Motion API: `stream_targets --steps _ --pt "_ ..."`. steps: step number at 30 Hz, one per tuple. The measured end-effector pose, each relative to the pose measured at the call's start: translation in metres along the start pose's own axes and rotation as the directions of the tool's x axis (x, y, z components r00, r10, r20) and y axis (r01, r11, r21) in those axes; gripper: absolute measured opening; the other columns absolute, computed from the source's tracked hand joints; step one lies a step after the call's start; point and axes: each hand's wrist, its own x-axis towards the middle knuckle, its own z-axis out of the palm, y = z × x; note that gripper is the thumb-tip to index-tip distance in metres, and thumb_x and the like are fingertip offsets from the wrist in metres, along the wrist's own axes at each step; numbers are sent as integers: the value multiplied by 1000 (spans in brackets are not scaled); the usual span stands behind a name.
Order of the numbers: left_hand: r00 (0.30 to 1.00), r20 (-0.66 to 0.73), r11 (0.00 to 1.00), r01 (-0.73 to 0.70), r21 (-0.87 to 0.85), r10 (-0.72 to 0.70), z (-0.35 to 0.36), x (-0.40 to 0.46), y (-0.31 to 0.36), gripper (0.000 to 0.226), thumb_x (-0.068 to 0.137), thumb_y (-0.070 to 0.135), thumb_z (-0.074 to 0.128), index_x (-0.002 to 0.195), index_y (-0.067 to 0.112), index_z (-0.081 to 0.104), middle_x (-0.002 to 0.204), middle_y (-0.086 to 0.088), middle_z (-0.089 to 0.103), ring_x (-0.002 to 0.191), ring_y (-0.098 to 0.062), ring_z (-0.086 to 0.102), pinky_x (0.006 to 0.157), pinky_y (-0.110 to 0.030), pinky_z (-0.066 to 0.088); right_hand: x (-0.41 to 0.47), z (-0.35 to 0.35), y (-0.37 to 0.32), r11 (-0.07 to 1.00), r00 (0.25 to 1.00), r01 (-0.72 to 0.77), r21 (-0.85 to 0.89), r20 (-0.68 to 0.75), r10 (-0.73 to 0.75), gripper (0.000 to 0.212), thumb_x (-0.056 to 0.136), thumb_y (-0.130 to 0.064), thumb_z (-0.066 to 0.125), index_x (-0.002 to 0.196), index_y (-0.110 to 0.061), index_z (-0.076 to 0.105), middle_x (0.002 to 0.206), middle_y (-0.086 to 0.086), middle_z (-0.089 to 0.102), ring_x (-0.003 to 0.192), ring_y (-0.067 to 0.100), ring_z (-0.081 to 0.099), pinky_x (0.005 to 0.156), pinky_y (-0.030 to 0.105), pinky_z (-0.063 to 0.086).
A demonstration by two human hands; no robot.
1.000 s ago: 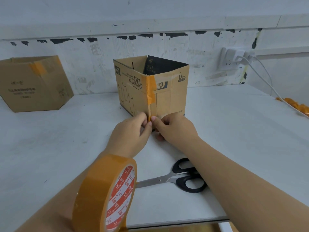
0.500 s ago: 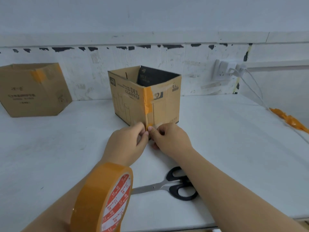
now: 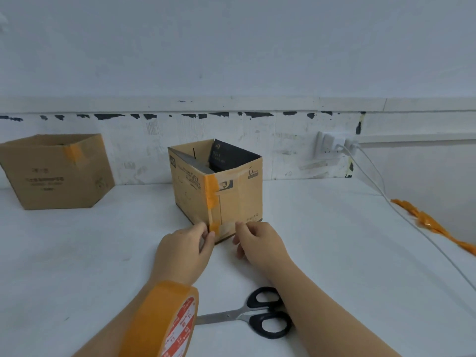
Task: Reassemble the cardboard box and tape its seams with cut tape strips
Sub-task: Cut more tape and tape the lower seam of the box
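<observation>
Taping of the near corner seam is the step in hand. The box (image 3: 216, 191) stands open-topped mid-table (image 3: 334, 253), its corner toward the person, with a tape strip (image 3: 211, 199) running down that edge. The left hand (image 3: 184, 249) presses the strip's lower end against the corner with thumb and fingertip, fingers curled in a pinch on the tape. The right hand (image 3: 257, 243) sits just beside the box's right face, fingers loosely curled; I cannot tell whether they touch the card or hold anything.

Next, I judge, comes rubbing the strip flat at the bottom, then cutting another piece: the roll (image 3: 164, 320) rides on the left forearm and the scissors (image 3: 252, 315) lie near the right arm.

The box's far sides and bottom seams are hidden. The scissors' handles are partly covered by the right arm, and print on the box is too blurred to read fully.
</observation>
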Motion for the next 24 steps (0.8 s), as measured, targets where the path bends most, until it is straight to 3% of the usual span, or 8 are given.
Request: stream_targets --steps 6,10,12,14,17,21,24 --pt "997 64 998 39 -40 -36 -17 -7 -19 28 93 40 46 68 29 42 50 9 46 47 -6 48 42 -17 30 -2 -8 -3 994 999 -52 93 7 51 36 81 -35 37 54 -19 54 53 0 66 46 10 50 56 27 44" --pt "989 135 996 74 -51 -66 -34 -16 -40 24 93 43 46 73 32 48 58 12 56 55 -4 55 48 -22 45 -3 -17 -9 989 993 -110 100 59 105 31 81 -27 36 54 -17 49 54 -1 62 48 15 45 50 25 38" --pt "986 149 994 88 -66 -77 -41 -22 -50 23 93 45 46 73 33 49 61 11 58 57 -3 56 51 -24 47 -4 -20 -15 990 995 -99 105 38 95 23 84 -25 38 69 -15 53 64 0 62 53 16 48 51 26 39" --pt "981 171 992 102 -73 -88 -46 -28 -56 23 93 46 44 74 35 49 62 10 59 58 -4 57 53 -28 49 -10 -19 -22 995 1000 -29 93 -8 30 13 88 -28 44 95 -23 54 82 -3 62 63 11 55 54 23 42" --pt "975 185 989 137 -60 -124 -51 -35 -59 22 93 46 44 75 35 49 64 10 59 60 -4 57 54 -27 50 -23 -13 -36 992 995 94 89 14 -96 45 89 -31 49 132 -36 38 117 -11 52 98 7 57 70 20 49" --pt "949 226 968 242 -73 -220 -57 -38 -55 20 92 48 48 78 35 53 70 14 62 66 -4 59 58 -22 51 -40 -9 -47 976 983 171 134 44 -178 57 85 -27 47 141 -34 34 127 -17 52 111 4 53 82 19 48" --pt "877 257 864 460 -205 -406 -60 -28 -50 17 89 44 57 90 26 57 85 6 64 76 -6 58 61 -22 47 -53 -8 -50 976 982 182 116 27 -187 52 89 -24 45 139 -34 36 124 -18 49 104 0 50 73 9 41"
